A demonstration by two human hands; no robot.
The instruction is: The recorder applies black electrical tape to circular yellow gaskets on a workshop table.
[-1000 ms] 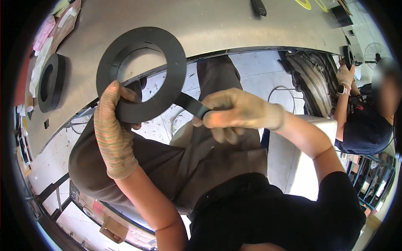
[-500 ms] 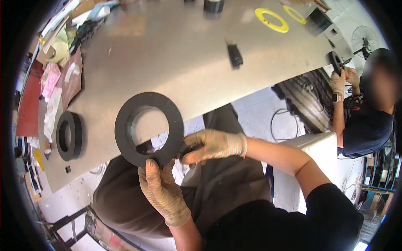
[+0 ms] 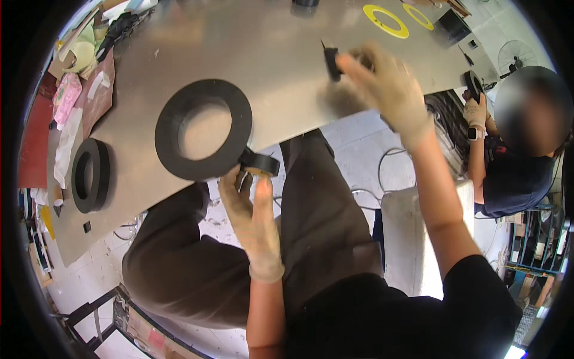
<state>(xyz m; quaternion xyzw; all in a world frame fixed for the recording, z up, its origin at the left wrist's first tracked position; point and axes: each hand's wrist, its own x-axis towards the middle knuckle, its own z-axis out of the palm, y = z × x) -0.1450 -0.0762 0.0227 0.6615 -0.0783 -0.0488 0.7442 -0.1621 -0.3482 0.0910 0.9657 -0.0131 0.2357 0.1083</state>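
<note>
Holds parted left fingers (image 3: 263,190) just below tape roll (image 3: 261,160), at four o'clock of black ring (image 3: 237,119) on table (image 3: 281,90); at two o'clock, has blurred right hand (image 3: 391,90) by black cutter (image 3: 332,63), cannot tell whether gripping.

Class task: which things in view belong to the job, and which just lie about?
Likely the job:
black ring and black tape roll by left hand
black-handled cutter by right hand

Seemingly lying about:
second black ring
yellow rings
pink packet

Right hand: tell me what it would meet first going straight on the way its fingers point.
Probably the black-handled cutter on the metal table, just past the blurred right hand; depth is unclear, so they may already touch.
</note>
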